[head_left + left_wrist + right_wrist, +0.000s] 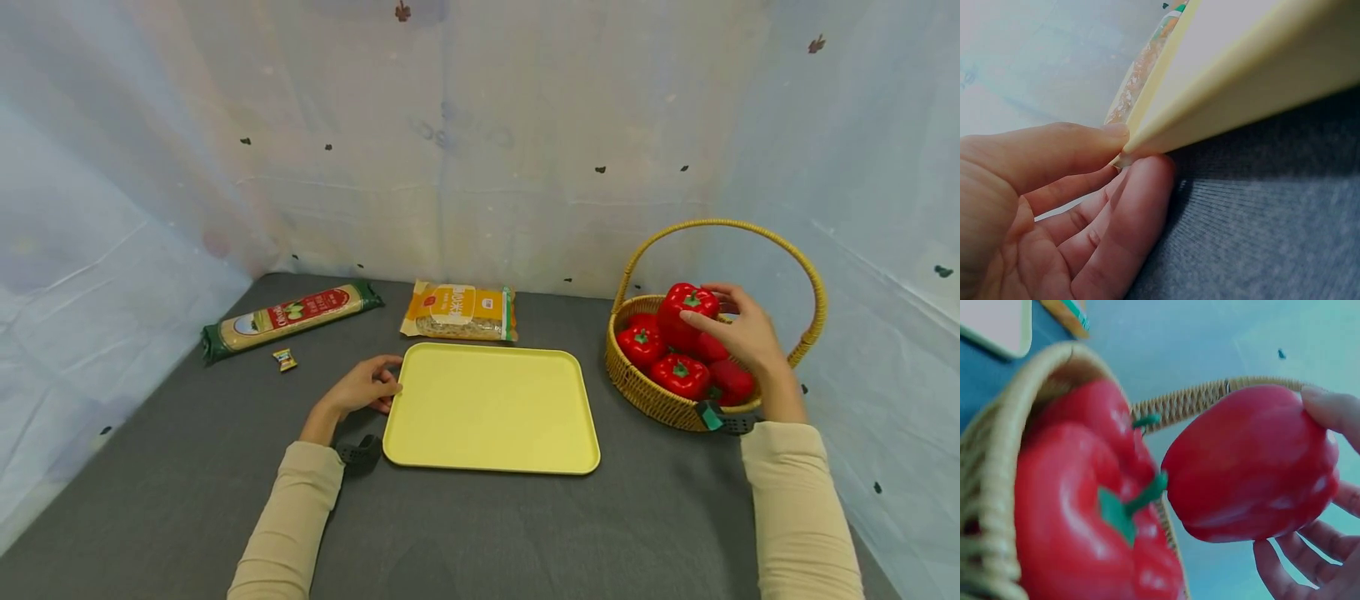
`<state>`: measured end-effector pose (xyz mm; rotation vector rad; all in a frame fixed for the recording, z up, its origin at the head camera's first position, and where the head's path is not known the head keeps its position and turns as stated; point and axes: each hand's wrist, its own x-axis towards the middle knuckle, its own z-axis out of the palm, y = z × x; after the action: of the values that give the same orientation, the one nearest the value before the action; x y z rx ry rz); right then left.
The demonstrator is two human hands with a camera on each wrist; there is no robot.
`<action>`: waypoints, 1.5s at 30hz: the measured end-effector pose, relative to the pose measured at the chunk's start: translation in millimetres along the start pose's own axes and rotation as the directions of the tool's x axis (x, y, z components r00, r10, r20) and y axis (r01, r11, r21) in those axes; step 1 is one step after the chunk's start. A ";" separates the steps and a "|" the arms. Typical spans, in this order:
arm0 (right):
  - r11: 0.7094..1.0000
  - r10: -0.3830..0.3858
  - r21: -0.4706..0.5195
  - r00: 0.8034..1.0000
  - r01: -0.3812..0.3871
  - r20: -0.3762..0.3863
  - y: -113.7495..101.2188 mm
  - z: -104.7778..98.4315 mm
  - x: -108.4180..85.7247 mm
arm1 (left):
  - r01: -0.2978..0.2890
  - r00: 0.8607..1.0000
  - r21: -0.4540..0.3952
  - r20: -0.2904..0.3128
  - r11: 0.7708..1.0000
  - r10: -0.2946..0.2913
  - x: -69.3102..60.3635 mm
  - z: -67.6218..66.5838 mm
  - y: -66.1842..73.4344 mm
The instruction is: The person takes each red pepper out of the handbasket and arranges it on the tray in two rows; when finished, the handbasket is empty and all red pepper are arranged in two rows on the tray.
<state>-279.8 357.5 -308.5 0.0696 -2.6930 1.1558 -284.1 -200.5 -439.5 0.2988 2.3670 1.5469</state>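
Note:
My right hand [744,332] grips a red bell pepper [681,321] with a green stem. It holds this pepper above a wicker basket [647,402] with a tall handle, where several more red bell peppers [679,377] lie. The right wrist view shows the held pepper [1250,465] apart from the basket's contents, thumb on its top and fingers beneath. At the left edge of a flat yellow tray [495,408], my left hand [363,387] pinches the rim. The left wrist view has the thumb above the tray's edge [1166,128] and fingertips below it.
Behind the tray lies an orange bag of grain [461,312]. A long green-ended pasta packet [292,318] is at the back left, with a small wrapped sweet [285,360] near it. A pale curtain [510,167] hangs behind the dark tabletop [480,533].

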 end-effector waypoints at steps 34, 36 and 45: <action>0.882 -0.314 0.398 0.944 0.252 0.099 -118.7 164.9 3.1 | -0.008 1.000 -0.018 -0.005 1.000 0.007 -0.7 -1.0 -0.5; 0.871 -0.323 0.422 0.941 0.253 0.104 -122.1 175.3 4.6 | -0.012 1.000 -0.023 -0.002 1.000 0.012 -0.8 -0.6 -0.4; 0.858 -0.346 0.443 0.930 0.259 0.126 -118.3 233.8 23.2 | -0.031 0.999 -0.039 0.006 0.999 0.031 -3.3 0.2 4.7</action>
<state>-328.2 108.0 -376.2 0.6913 -2.4102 1.6681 -280.9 -199.5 -434.8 0.3330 2.3349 1.6011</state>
